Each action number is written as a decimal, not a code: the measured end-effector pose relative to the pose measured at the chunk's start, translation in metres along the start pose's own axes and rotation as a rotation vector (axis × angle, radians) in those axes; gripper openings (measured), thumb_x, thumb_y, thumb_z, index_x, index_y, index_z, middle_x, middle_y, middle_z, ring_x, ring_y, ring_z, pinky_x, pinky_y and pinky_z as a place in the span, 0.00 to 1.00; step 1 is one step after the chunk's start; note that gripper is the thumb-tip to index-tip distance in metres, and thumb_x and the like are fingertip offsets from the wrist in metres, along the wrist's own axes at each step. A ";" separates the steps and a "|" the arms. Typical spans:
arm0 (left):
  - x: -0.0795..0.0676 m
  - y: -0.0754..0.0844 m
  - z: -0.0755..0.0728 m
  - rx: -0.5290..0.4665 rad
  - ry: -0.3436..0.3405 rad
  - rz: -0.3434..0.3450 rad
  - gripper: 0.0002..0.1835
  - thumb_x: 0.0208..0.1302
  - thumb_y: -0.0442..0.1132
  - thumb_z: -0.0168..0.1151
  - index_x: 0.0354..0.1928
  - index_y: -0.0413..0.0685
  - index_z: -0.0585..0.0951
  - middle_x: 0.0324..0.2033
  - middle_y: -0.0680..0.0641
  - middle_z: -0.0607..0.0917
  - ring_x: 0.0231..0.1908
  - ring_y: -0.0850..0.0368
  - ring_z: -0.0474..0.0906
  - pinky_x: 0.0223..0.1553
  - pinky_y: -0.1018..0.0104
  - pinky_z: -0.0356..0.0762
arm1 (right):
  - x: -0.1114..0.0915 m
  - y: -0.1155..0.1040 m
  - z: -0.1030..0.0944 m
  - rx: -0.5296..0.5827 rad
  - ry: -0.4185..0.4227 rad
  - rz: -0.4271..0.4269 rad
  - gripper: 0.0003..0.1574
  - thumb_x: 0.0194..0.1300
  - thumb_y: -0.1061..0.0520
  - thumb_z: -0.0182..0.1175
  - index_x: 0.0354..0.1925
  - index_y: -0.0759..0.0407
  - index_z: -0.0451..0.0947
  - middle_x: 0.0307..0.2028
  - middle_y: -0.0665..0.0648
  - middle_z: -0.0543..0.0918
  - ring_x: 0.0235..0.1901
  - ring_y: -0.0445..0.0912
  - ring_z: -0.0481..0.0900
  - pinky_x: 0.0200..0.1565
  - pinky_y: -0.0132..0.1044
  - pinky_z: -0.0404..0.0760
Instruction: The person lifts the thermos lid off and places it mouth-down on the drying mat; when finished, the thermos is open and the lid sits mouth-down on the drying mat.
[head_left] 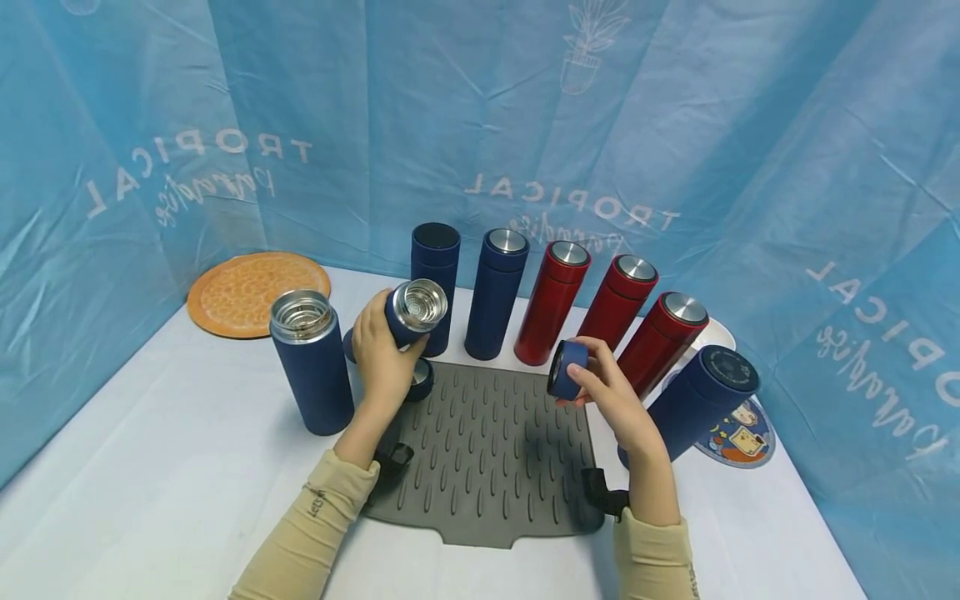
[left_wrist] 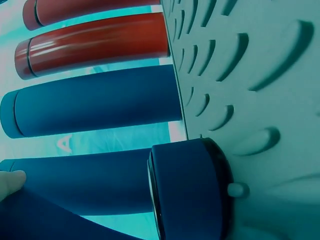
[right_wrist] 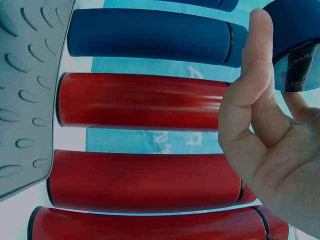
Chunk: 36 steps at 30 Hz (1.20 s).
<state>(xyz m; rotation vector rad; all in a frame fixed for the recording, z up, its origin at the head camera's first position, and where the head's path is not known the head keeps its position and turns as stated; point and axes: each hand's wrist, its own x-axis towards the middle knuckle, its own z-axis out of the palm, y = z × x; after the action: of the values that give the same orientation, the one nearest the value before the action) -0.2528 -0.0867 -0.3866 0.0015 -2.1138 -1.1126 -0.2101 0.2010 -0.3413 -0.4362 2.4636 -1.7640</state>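
My left hand grips a blue thermos bottle with its lid off. The bottle is tilted, its steel mouth facing up and toward me, and its lower body is mostly hidden by the hand. Between the fingers and thumb of my right hand is a blue lid, held on its side above the mat; the right wrist view shows this lid at the fingertips. A second lidless blue bottle stands upright left of my left hand. Another blue lid lies on the mat's left edge, close to that hand.
A grey ridged mat lies between my arms. Behind it stand lidded blue bottles and several red bottles. One more blue bottle is beside my right wrist. An orange round board lies back left, a patterned round mat at right.
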 end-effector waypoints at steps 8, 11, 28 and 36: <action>0.003 -0.004 -0.001 -0.069 -0.011 -0.103 0.43 0.47 0.34 0.72 0.64 0.45 0.59 0.60 0.37 0.66 0.62 0.41 0.57 0.61 0.45 0.54 | -0.001 -0.001 0.001 0.005 -0.005 -0.008 0.30 0.66 0.54 0.47 0.64 0.56 0.53 0.52 0.68 0.67 0.38 0.52 0.78 0.37 0.36 0.77; 0.004 -0.006 -0.002 -0.075 -0.017 -0.124 0.43 0.48 0.35 0.72 0.64 0.44 0.58 0.61 0.37 0.65 0.63 0.41 0.57 0.61 0.45 0.53 | -0.001 -0.002 0.002 0.003 -0.002 -0.006 0.30 0.66 0.54 0.47 0.64 0.56 0.53 0.52 0.68 0.67 0.41 0.52 0.76 0.37 0.35 0.77; 0.025 -0.011 0.002 -0.162 0.080 -0.312 0.45 0.53 0.37 0.68 0.68 0.49 0.51 0.63 0.38 0.59 0.63 0.42 0.58 0.60 0.46 0.58 | 0.001 0.003 0.001 -0.013 -0.011 0.001 0.31 0.66 0.52 0.49 0.64 0.54 0.54 0.53 0.67 0.67 0.45 0.55 0.72 0.40 0.42 0.78; 0.034 -0.012 0.002 -0.233 0.127 -0.392 0.45 0.56 0.38 0.65 0.69 0.51 0.48 0.66 0.41 0.59 0.64 0.47 0.58 0.62 0.50 0.56 | 0.001 0.001 0.003 -0.009 -0.025 0.003 0.31 0.66 0.50 0.50 0.64 0.54 0.53 0.51 0.68 0.69 0.35 0.56 0.80 0.40 0.45 0.78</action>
<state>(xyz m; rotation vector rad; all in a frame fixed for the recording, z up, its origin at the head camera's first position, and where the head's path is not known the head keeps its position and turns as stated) -0.2823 -0.1039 -0.3752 0.3802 -1.9050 -1.5400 -0.2111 0.1985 -0.3435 -0.4520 2.4548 -1.7366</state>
